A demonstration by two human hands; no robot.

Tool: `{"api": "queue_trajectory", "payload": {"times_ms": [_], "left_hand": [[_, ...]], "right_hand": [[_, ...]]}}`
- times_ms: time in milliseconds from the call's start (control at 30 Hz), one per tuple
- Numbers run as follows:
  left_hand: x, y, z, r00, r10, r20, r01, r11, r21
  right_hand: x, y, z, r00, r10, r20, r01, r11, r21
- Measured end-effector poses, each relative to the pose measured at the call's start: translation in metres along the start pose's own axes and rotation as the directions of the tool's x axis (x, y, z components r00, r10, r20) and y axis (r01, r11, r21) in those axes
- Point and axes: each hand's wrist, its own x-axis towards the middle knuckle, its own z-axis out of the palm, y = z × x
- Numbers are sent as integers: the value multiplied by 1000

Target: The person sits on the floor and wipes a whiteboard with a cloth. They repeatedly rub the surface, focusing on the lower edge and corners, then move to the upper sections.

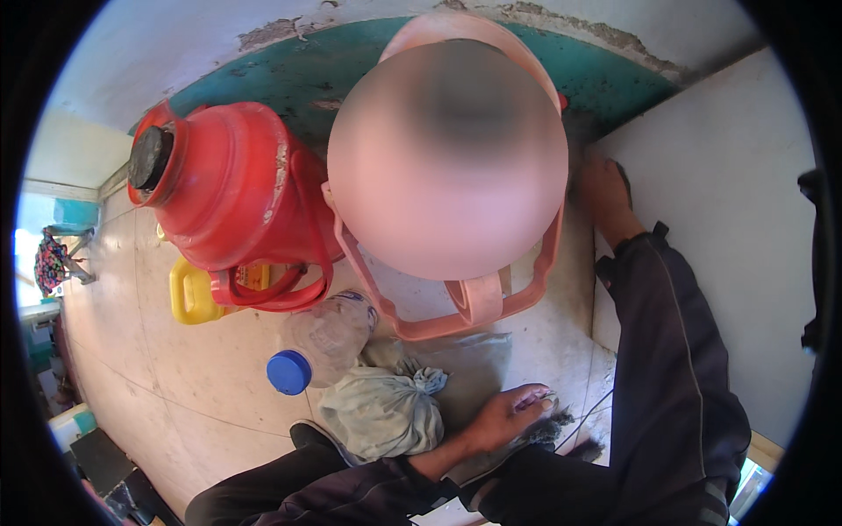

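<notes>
My right hand (605, 194) reaches down beside a large pink plastic jug (454, 27), close to the white panel on the right. Its fingertips sink into shadow, so its grip is unclear. A round blur covers most of the jug, while its pink handle (485, 302) shows in front. My left hand (503, 421) hovers low over the floor with curled fingers. Whether something small sits in its fingertips is not clear. Dark fluffy debris (549, 427) lies just beside it. A knotted grey cloth bundle (388, 414) rests left of that hand, near a thin plastic sheet (477, 368).
A red insulated jug (230, 177) with a black stopper (150, 158) stands to the left. Below it are a yellow handled container (191, 296) and a clear plastic bottle (329, 335) with a blue cap (288, 372). The white panel (710, 197) bounds the right; a thin cable (585, 421) crosses the floor.
</notes>
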Motion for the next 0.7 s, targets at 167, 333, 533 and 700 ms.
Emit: {"api": "queue_trajectory", "payload": {"times_ms": [167, 333, 533, 700], "left_hand": [[-2, 0, -4, 999, 36, 7, -37, 993, 109], [-3, -4, -4, 997, 76, -4, -75, 990, 120], [-3, -13, -6, 993, 115, -13, -112, 985, 131], [-2, -16, -4, 997, 68, -25, -63, 987, 150]], "right_hand": [[-17, 6, -37, 991, 21, 132, -28, 998, 55], [7, 38, -58, 976, 165, -141, -159, 986, 52], [41, 44, -35, 985, 164, -51, -167, 984, -68], [46, 35, -16, 988, 145, -56, -149, 986, -71]]}}
